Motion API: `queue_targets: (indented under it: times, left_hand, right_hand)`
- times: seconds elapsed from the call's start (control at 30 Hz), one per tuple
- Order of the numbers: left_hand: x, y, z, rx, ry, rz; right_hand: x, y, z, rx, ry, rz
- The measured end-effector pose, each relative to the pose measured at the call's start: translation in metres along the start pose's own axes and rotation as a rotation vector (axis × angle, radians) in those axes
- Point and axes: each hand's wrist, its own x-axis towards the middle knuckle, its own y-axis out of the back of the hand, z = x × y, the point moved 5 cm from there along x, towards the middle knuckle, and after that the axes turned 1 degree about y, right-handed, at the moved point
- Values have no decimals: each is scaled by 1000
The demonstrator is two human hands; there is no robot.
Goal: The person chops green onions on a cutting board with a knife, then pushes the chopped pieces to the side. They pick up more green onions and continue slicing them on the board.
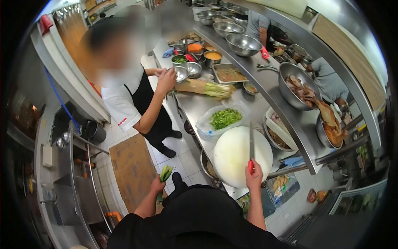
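Observation:
In my right hand [254, 176] is the red handle of a knife [251, 143], its blade pointing away from me over a round white cutting board [232, 159]. My left hand [157, 185] is closed around a bunch of green stalks [166, 173], held low beside the counter above the floor. Just beyond the board, chopped greens [225, 118] lie in a clear plastic bag [204, 124]. Farther along the counter are long leek-like stalks [213, 89] on brown paper.
A co-worker in a white shirt [120, 106] stands at the left, hands near a metal bowl [179, 74]. A steel shelf [286, 120] with bowls overhangs the right side. Cardboard [133, 166] covers part of the floor; a sink [66, 197] stands far left.

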Motion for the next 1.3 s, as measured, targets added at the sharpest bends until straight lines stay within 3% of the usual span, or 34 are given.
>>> queue_targets:
  times: [0.07,0.13,0.2,0.27,0.37,0.43,0.5,0.53,0.6,0.63,0.73,0.9,0.97,1.0,1.07,1.1,1.3]
  left_hand:
    - [18,-7,9,29,-32,-23]
    - [33,-9,19,59,-68,-42]
    - [40,-12,17,93,-50,-123]
    - [46,-16,3,74,-61,-132]
    - [47,-15,-17,70,-50,-132]
    - [45,-13,-30,89,-34,-132]
    - [38,-10,-48,7,-46,-62]
    - [32,-10,-60,10,-49,-71]
    - [29,-14,-87,44,127,-196]
    - [25,-16,-99,56,139,-233]
    - [40,-7,-112,103,193,-340]
    - [102,25,-91,196,250,-464]
    - [133,40,-58,268,121,-465]
    - [156,37,-55,286,100,-474]
    - [204,8,-55,269,-164,-508]
    - [212,9,-46,285,-175,-520]
    - [230,29,117,217,-587,-498]
  right_hand:
    - [-7,-17,-15,311,-194,-139]
    - [-5,-25,-54,422,-192,-231]
    - [5,-21,-99,422,-164,-233]
    - [20,-17,-138,396,24,-197]
    - [32,-15,-149,286,143,-116]
    - [37,-18,-151,230,168,-88]
    - [38,-28,-140,333,-57,-170]
    - [36,-32,-134,330,-64,-164]
    - [40,-44,-116,84,13,-128]
    - [39,-48,-114,20,146,-36]
    - [32,-52,-109,-176,135,-10]
    - [12,-50,-55,-369,-117,223]
    - [4,-43,-44,-439,-149,301]
    - [-1,-37,-43,-509,-162,359]
    - [-8,-31,-51,-519,-218,392]
    - [-12,-29,-59,-491,-216,415]
    - [-42,-39,-64,-351,-211,479]
